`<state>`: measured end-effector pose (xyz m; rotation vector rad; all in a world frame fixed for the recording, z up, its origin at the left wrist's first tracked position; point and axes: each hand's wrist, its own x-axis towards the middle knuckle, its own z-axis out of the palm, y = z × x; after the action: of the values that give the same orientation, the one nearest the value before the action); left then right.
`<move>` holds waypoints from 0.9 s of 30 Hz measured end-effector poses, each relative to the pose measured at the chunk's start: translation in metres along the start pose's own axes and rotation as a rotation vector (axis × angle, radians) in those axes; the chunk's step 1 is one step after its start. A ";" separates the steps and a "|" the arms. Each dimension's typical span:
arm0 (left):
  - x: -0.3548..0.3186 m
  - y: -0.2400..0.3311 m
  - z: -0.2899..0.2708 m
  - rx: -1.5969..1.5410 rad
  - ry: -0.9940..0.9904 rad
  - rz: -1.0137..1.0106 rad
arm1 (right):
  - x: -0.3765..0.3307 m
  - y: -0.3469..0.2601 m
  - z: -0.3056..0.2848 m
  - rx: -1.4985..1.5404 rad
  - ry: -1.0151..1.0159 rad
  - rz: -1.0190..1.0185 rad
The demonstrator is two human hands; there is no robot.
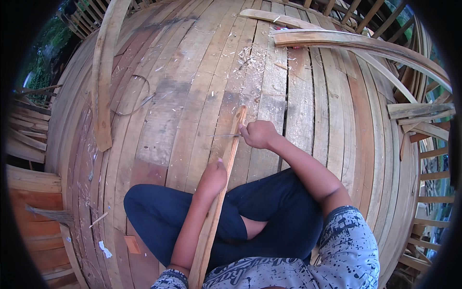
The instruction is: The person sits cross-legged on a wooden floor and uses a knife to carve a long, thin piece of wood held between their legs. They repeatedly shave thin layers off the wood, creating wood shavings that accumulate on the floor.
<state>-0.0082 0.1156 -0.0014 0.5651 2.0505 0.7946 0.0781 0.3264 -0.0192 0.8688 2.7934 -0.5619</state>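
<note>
A long, narrow wooden strip (219, 212) runs from beside my body, across my crossed legs, to the floor ahead. My left hand (212, 179) is closed around it about midway, with the forearm lying along its left side. Near the strip's far end, my right hand (260, 134) is a fist just right of the wood. From that fist a thin metal blade (221, 135) points left, lying crosswise over the strip. Its handle is hidden inside the fingers, so the exact kind of tool does not show.
Wood shavings (251, 60) litter the plank floor (192, 91) ahead. A long board (102, 91) lies at left; curved planks (356, 41) reach in from the far right. A broom head (50, 213) and a small wood block (132, 244) are at lower left. Slatted railings (433, 175) border the right.
</note>
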 end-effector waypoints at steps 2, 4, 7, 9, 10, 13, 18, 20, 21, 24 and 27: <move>0.022 -0.035 0.014 0.147 0.108 0.248 | -0.014 -0.010 0.003 -0.073 0.067 -0.055; 0.016 -0.026 0.012 0.135 0.065 0.182 | -0.017 -0.014 0.005 -0.114 0.129 -0.112; 0.017 -0.030 0.012 0.085 0.028 0.144 | -0.009 -0.003 0.012 -0.127 0.289 -0.147; 0.016 -0.028 0.011 0.046 0.010 0.112 | -0.003 0.008 0.022 -0.137 0.341 -0.184; 0.013 -0.025 0.010 0.026 0.005 0.073 | 0.001 0.009 0.025 -0.140 0.368 -0.209; 0.007 -0.020 0.006 0.043 0.007 0.059 | 0.012 0.017 0.035 -0.151 0.476 -0.104; 0.000 -0.009 0.009 0.051 0.065 0.135 | 0.026 0.048 0.038 -0.227 0.609 -0.132; -0.001 -0.016 0.011 0.049 0.114 0.168 | 0.009 0.028 0.039 -0.286 0.471 -0.206; -0.001 -0.015 0.008 0.051 0.075 0.137 | -0.006 0.006 0.038 -0.250 0.389 -0.201; 0.002 -0.016 0.000 0.049 0.005 0.098 | -0.004 -0.001 0.026 -0.262 0.311 -0.155; 0.006 -0.027 0.018 0.033 0.010 0.156 | 0.045 0.093 0.016 -0.459 0.468 0.025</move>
<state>0.0010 0.1067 -0.0318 0.7474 2.0504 0.8570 0.0951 0.4143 -0.0739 1.0251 3.1000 0.3298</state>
